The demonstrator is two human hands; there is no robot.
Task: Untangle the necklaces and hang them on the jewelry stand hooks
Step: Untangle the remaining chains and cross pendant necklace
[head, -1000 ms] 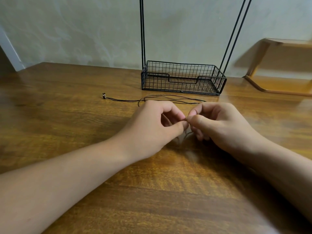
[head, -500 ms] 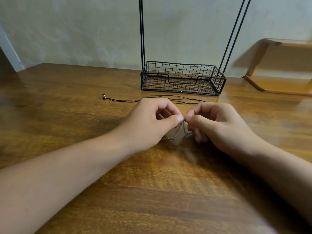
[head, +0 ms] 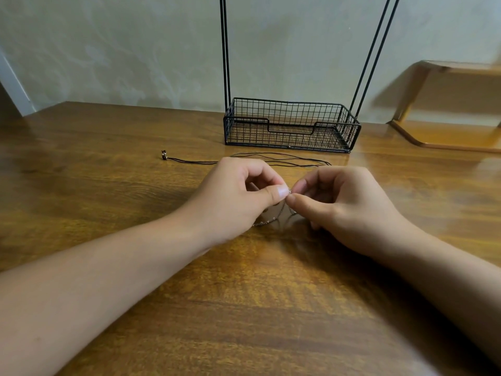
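Note:
A thin silver chain necklace (head: 267, 221) hangs in loops from my fingertips down to the wooden table (head: 108, 191). My left hand (head: 238, 196) and my right hand (head: 341, 202) meet thumb to thumb and both pinch the chain at its top. Behind them a black cord necklace (head: 195, 159) lies stretched on the table, its small pendant at the left end. The jewelry stand (head: 291, 126) is a black wire basket with tall black rods rising out of view; its hooks are not visible.
A wooden shelf or stool (head: 444, 104) stands at the far right against the wall. The table's left back corner lies near a pale wall edge.
Both hands have lifted slightly off the table with the silver chain, so its loops now hang visibly below the fingertips. The black cord has not moved.

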